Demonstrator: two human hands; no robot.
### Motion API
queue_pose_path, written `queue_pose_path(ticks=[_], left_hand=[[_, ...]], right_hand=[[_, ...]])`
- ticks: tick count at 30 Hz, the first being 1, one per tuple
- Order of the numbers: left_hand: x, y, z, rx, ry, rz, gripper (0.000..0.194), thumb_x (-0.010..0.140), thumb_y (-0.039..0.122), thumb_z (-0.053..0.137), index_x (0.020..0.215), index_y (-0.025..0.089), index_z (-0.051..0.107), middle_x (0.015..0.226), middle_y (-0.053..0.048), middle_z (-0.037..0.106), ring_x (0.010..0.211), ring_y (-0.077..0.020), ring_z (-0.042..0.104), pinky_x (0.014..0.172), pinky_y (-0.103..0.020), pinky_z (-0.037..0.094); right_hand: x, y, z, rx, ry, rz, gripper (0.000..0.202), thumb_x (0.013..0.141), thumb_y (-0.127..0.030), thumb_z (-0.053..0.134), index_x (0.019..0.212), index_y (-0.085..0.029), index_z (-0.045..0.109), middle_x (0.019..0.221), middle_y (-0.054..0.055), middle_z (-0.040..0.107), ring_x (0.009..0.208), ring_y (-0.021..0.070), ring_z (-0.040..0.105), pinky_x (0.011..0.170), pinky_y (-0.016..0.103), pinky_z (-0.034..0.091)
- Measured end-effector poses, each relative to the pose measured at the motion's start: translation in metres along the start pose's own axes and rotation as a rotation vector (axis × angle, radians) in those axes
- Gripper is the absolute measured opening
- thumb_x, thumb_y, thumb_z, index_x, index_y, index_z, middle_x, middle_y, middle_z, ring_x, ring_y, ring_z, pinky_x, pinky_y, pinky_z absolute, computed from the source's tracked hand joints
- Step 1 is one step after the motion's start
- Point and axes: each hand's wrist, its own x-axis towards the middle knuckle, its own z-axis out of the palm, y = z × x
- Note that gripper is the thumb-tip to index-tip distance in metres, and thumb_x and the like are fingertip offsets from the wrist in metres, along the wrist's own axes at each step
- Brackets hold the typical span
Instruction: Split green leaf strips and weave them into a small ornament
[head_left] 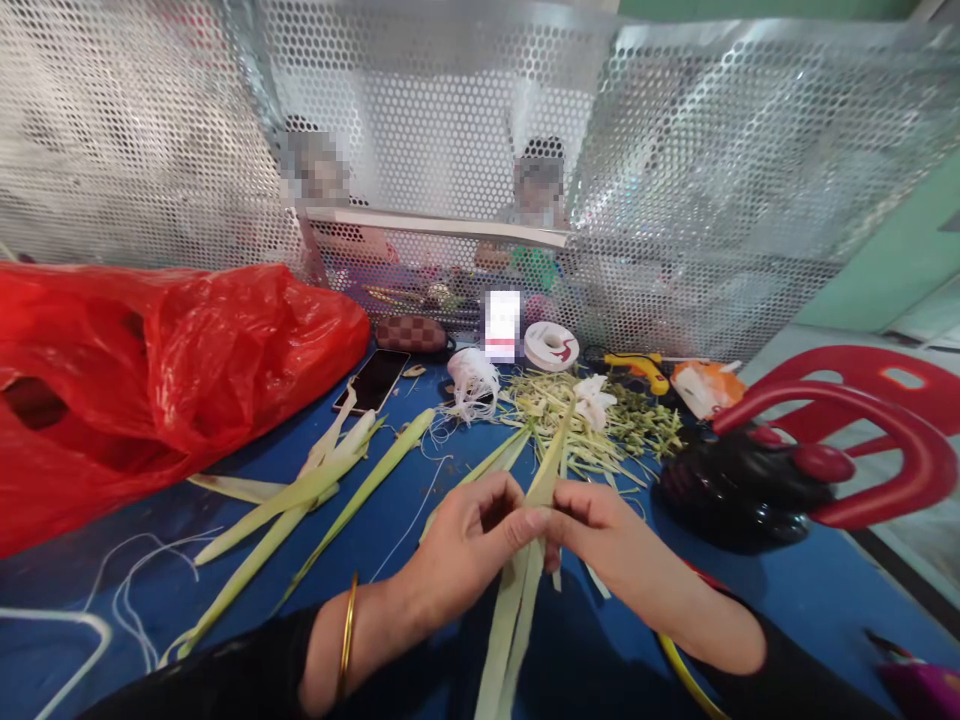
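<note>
- Nearest, at the lower edge, two tails of a pale green leaf strip (517, 610) hang toward the wearer; its narrow tip points away, above the hands.
- The left hand (472, 535), gold bangle (348, 630) at its wrist, pinches the strip between thumb and curled fingers.
- The right hand (607, 535) grips the same strip from the other side, fingertips close to the left thumb.
- Underneath is a blue surface (420, 665); loose long leaves (300, 490) lie to the left, near white threads (135, 590).
- Right of the hands sits a glossy black vessel (727, 490) with a red handle (919, 470).
- Beyond the hands spreads a heap of thin cut strips (540, 400), a crumpled white tissue (595, 402) on it.
- A red plastic bag (165, 370) fills the left; beside it lie a phone (373, 380) and a checked case (409, 333).
- Farther back are a white bundle of thread (475, 385), a ribbon spool (551, 346) and a yellow tool (641, 370).
- Farthest, two people show behind a perforated silvery sheet (450, 130).
</note>
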Motion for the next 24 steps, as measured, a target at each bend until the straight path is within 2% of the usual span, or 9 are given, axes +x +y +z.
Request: queue_pose_path(ticks=[4, 7, 13, 18, 21, 24], left_hand=[[0.004, -0.009, 0.001, 0.066, 0.066, -0.038, 0.037, 0.087, 0.051, 0.049, 0.069, 0.019, 0.05, 0.061, 0.0, 0.058, 0.057, -0.0127, 0.051, 0.056, -0.026, 0.038], [0.004, -0.009, 0.002, 0.11, 0.087, -0.049, 0.036, 0.089, 0.048, 0.045, 0.068, 0.019, 0.047, 0.06, 0.001, 0.056, 0.057, -0.012, 0.049, 0.055, -0.026, 0.037], [0.002, 0.0, 0.004, 0.133, 0.07, -0.063, 0.033, 0.089, 0.046, 0.044, 0.069, 0.02, 0.046, 0.062, 0.002, 0.052, 0.056, -0.0109, 0.046, 0.054, -0.025, 0.036], [0.003, -0.002, 0.001, 0.123, 0.027, -0.014, 0.035, 0.091, 0.046, 0.041, 0.069, 0.019, 0.046, 0.064, 0.001, 0.054, 0.061, -0.012, 0.05, 0.061, -0.027, 0.039], [0.003, -0.003, 0.0, 0.17, 0.05, -0.014, 0.036, 0.091, 0.046, 0.041, 0.067, 0.019, 0.046, 0.064, 0.001, 0.053, 0.062, -0.0122, 0.048, 0.061, -0.027, 0.038], [0.002, -0.001, 0.001, 0.216, 0.041, -0.007, 0.037, 0.092, 0.045, 0.04, 0.068, 0.018, 0.051, 0.064, 0.002, 0.049, 0.061, -0.0117, 0.044, 0.058, -0.026, 0.035]], right_hand=[[0.0, 0.002, 0.002, -0.044, -0.024, 0.016, 0.034, 0.081, -0.046, 0.064, 0.067, -0.017, 0.056, 0.06, -0.002, 0.055, 0.057, 0.0118, 0.053, 0.059, 0.025, 0.044], [0.0, 0.001, 0.001, 0.005, -0.042, 0.03, 0.034, 0.08, -0.046, 0.065, 0.066, -0.016, 0.056, 0.06, -0.002, 0.055, 0.057, 0.0113, 0.054, 0.06, 0.025, 0.045], [-0.003, 0.0, -0.003, 0.193, -0.106, 0.067, 0.034, 0.079, -0.047, 0.067, 0.07, -0.015, 0.059, 0.058, -0.002, 0.056, 0.055, 0.0104, 0.054, 0.059, 0.024, 0.045], [-0.005, -0.005, -0.005, 0.287, -0.13, 0.108, 0.034, 0.079, -0.047, 0.068, 0.069, -0.015, 0.06, 0.059, -0.002, 0.055, 0.052, 0.009, 0.052, 0.056, 0.023, 0.042], [-0.004, -0.006, -0.005, 0.295, -0.095, 0.105, 0.035, 0.077, -0.047, 0.069, 0.068, -0.015, 0.06, 0.06, -0.001, 0.056, 0.055, 0.0099, 0.053, 0.057, 0.023, 0.043], [-0.002, -0.004, -0.002, 0.243, -0.009, 0.049, 0.036, 0.078, -0.048, 0.067, 0.067, -0.015, 0.059, 0.062, 0.0, 0.058, 0.059, 0.0113, 0.055, 0.061, 0.025, 0.046]])
